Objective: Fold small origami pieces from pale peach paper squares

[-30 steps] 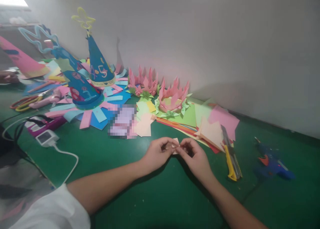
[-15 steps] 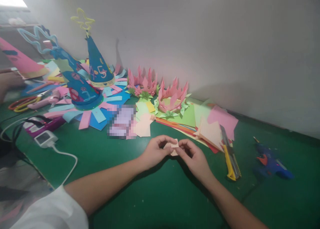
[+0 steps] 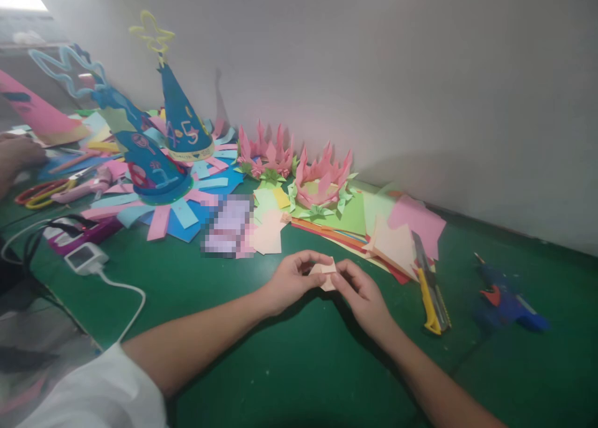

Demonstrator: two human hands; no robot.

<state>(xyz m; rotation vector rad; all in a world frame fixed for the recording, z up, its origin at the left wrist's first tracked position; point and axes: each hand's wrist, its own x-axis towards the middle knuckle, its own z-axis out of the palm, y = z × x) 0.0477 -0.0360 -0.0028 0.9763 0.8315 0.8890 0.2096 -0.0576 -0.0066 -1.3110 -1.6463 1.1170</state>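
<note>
A small piece of folded peach paper (image 3: 329,278) is pinched between both hands, low over the green table. My left hand (image 3: 296,281) grips its left side, thumb in front and fingers behind. On its right side, my right hand (image 3: 359,289) holds it by thumb and fingertips. Part of the paper is hidden by the fingers. Just beyond the hands lie loose peach paper sheets (image 3: 270,233) and a stack of coloured paper (image 3: 343,233). Two pink folded-paper crowns (image 3: 322,182) with green leaf shapes stand behind them.
A yellow utility knife (image 3: 430,300) and a blue glue gun (image 3: 509,300) lie to the right. Decorated blue cone hats (image 3: 182,116) stand left, near scissors (image 3: 47,191). A power strip (image 3: 84,232) and white cable sit at the left edge. Another person's hand (image 3: 21,157) is far left.
The folded paper shows a little more between my fingers, its fold slightly more spread. Both hands stay almost in place. The other person's hand has shifted slightly.
</note>
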